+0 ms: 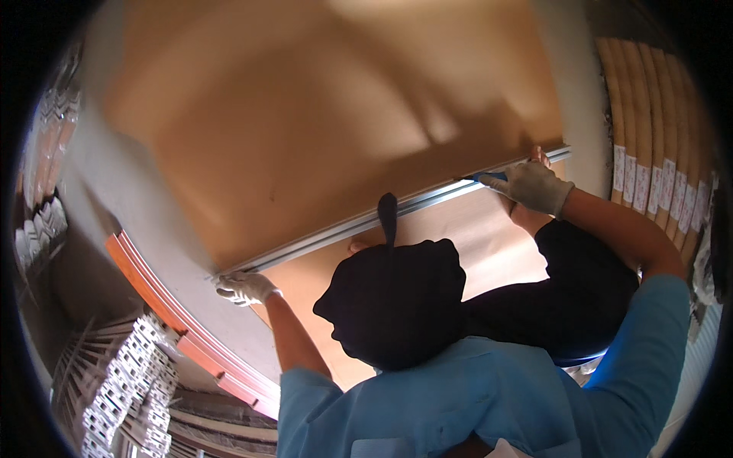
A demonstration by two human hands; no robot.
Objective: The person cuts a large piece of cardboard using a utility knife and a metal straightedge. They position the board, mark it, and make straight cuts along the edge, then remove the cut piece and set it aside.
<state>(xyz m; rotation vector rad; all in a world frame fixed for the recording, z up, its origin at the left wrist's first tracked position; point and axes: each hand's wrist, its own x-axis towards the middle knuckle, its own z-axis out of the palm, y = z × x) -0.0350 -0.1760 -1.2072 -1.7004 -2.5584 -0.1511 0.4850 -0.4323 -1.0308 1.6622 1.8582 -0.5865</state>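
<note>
Straightedge point(328, 237), silver metal: aslant across brown sheet point(343, 114). Left hand point(246, 288), gloved: at its left end, grip indeterminable. Right hand point(536, 188), gloved: closed on blue-handled cutter point(490, 176) near its right end. Orange-red strips point(156, 294): left. Long brown cartons point(643, 130): row, far right.

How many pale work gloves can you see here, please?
2: one glove covers the left hand, at the left end of the metal bar; the other glove covers the right hand, which grips a blue-handled tool. No others show.
</note>
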